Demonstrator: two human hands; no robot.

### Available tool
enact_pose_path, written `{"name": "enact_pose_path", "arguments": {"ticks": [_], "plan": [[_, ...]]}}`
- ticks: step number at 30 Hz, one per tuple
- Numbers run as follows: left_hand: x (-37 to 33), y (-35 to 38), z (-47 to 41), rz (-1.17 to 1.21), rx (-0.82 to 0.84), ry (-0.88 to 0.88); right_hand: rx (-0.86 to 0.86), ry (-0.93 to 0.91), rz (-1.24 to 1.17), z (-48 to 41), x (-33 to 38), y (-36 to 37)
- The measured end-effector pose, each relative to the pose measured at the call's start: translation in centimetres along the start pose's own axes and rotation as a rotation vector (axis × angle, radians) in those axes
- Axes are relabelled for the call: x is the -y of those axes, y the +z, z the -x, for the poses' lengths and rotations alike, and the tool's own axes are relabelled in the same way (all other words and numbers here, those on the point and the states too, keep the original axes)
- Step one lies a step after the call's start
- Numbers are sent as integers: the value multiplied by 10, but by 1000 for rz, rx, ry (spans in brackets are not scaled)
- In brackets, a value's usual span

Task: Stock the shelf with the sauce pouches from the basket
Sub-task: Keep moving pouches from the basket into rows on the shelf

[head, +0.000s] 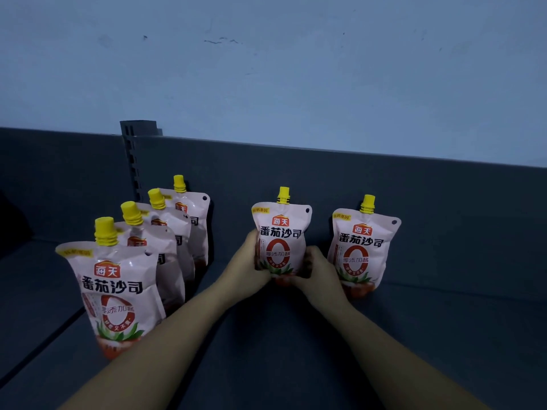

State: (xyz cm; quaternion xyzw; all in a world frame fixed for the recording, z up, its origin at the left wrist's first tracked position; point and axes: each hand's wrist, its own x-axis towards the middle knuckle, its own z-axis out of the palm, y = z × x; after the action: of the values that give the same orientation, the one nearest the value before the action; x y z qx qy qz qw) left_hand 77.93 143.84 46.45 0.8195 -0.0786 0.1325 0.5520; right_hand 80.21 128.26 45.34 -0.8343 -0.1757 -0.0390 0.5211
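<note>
The left hand (pixel 251 261) and right hand (pixel 315 269) both clasp the base of a tomato sauce pouch (pixel 281 235), standing it upright against the shelf's back panel (pixel 325 179), likely starting a column beside the row of four pouches (pixel 154 247). Another pouch (pixel 362 247) stands alone farther right.

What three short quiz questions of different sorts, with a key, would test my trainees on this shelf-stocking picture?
1. Count: how many sauce pouches stand on the shelf in all?
2. True or false: the right-hand pouch is being held.
3. Choose: the row of four pouches runs (a) side by side along the back panel, (b) front to back, (c) stacked flat.

Key:
1. Six.
2. False. It stands alone; the left hand and right hand both grip the middle pouch near its base.
3. b.
</note>
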Motion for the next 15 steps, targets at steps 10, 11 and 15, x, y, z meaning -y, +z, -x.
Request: {"name": "enact_pose_path", "arguments": {"ticks": [10,11,15], "plan": [[-3,9,-12,432,-298,-176,-61,-12,87,-10,-1,6],[-2,10,-13,422,-321,-173,-64,-14,86,-11,-2,7],[-7,11,-17,431,-383,-248,-69,4,119,-11,-1,8]]}}
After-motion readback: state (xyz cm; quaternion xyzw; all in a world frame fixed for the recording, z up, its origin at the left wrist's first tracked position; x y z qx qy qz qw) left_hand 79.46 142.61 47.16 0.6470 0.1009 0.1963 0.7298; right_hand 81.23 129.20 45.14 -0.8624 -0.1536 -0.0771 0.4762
